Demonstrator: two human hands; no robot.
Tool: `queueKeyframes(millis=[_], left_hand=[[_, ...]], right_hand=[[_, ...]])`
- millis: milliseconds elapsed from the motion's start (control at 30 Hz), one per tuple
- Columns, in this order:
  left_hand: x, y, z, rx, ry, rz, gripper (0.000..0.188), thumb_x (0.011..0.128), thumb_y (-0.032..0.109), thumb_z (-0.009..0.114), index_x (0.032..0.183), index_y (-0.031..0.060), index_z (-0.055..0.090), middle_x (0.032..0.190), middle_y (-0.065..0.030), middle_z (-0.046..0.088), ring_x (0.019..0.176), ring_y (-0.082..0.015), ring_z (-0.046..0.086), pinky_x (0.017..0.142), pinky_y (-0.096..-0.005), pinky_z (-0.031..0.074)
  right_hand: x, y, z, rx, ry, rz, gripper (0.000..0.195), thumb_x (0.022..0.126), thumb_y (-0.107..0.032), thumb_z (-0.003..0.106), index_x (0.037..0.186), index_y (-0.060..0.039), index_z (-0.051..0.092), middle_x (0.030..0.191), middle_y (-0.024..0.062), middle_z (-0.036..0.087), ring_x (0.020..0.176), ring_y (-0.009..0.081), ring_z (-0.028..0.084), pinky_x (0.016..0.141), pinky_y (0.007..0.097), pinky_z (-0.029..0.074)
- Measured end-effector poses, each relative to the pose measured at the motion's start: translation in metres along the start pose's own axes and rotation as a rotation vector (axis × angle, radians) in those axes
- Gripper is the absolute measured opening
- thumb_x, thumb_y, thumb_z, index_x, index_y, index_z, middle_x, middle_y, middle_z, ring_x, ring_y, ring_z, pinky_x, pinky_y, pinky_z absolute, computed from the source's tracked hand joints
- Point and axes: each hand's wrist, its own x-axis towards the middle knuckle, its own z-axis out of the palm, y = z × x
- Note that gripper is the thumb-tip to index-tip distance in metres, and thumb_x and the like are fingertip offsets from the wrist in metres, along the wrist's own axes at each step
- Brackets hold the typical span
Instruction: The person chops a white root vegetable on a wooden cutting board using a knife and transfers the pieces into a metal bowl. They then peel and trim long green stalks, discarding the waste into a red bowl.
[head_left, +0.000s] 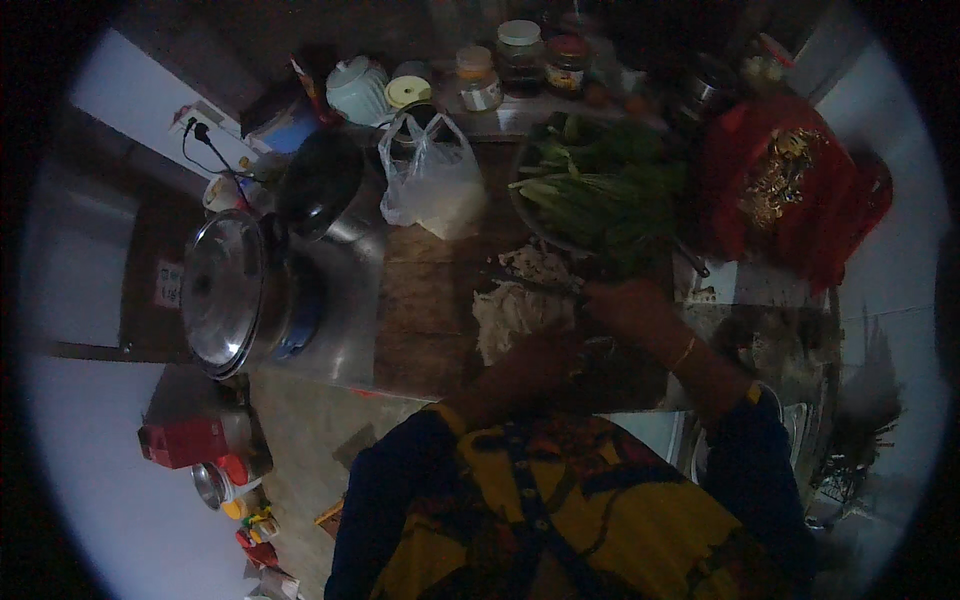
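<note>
My right hand (626, 307) is closed around the handle of a kitchen knife (529, 283). Its dark blade points left and lies between two heaps of pale food. Finely chopped pieces (536, 262) form the farther heap. Nearer to me is a larger sliced mass of pale food (510, 315), and my left hand (536, 356) holds it at its near right edge. The left fingertips are hard to make out in the dim light. All of this rests on a dark wooden board (420, 315).
Leafy greens (600, 180) fill a wide round vessel behind the board. A knotted plastic bag (439, 184) stands left of them. Farther left is a pot with a glass lid (225, 292). Several jars (519, 56) line the back. A red bag (795, 180) stands at the right.
</note>
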Motion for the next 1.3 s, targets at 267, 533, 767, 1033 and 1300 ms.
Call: queueKeyframes(millis=[267, 533, 767, 1033, 1300], left_hand=[[0.008, 0.009, -0.033, 0.22, -0.149, 0.198, 0.027, 0.08, 0.018, 0.053, 0.101, 0.0037, 0.062, 0.124, -0.0133, 0.051, 0.115, -0.0295, 0.047, 0.104, -0.0403, 0.034], [0.007, 0.005, -0.03, 0.191, -0.164, 0.256, 0.032, 0.078, 0.018, 0.054, 0.106, 0.0045, 0.061, 0.129, -0.0114, 0.049, 0.122, -0.0279, 0.042, 0.106, -0.0405, 0.032], [0.002, 0.016, -0.034, 0.108, -0.213, 0.017, 0.035, 0.082, 0.021, 0.055, 0.108, -0.0015, 0.057, 0.127, -0.015, 0.049, 0.12, -0.0319, 0.044, 0.1, -0.0411, 0.039], [-0.001, -0.001, -0.01, 0.049, -0.142, 0.029, 0.032, 0.084, 0.022, 0.053, 0.106, -0.0015, 0.058, 0.118, -0.0154, 0.053, 0.115, -0.032, 0.047, 0.096, -0.0402, 0.043], [-0.006, -0.003, -0.011, 0.165, -0.004, 0.257, 0.027, 0.083, 0.023, 0.055, 0.1, 0.0041, 0.062, 0.116, -0.0134, 0.056, 0.114, -0.0294, 0.048, 0.095, -0.0385, 0.043]], right_hand=[[0.002, 0.016, 0.064, -0.091, 0.157, -0.091, 0.029, 0.08, -0.023, 0.055, 0.109, -0.0201, 0.059, 0.073, 0.0129, 0.061, 0.066, 0.0315, 0.062, 0.056, 0.0445, 0.049], [0.001, 0.018, 0.032, 0.128, -0.056, 0.058, 0.023, 0.084, -0.02, 0.052, 0.104, -0.0118, 0.058, 0.077, 0.0145, 0.062, 0.07, 0.0327, 0.062, 0.059, 0.0467, 0.05], [-0.004, -0.014, -0.003, -0.09, -0.038, -0.103, 0.024, 0.083, -0.012, 0.05, 0.105, -0.0097, 0.059, 0.077, 0.0117, 0.062, 0.069, 0.0292, 0.063, 0.057, 0.0428, 0.051], [0.005, 0.006, 0.043, -0.119, 0.066, -0.229, 0.033, 0.083, -0.015, 0.053, 0.116, -0.0134, 0.055, 0.072, 0.01, 0.061, 0.062, 0.0285, 0.061, 0.053, 0.0412, 0.05], [-0.009, 0.0, 0.012, 0.029, -0.024, 0.046, 0.025, 0.086, -0.028, 0.053, 0.106, -0.0145, 0.059, 0.072, 0.0127, 0.06, 0.065, 0.0319, 0.061, 0.057, 0.0452, 0.048]])
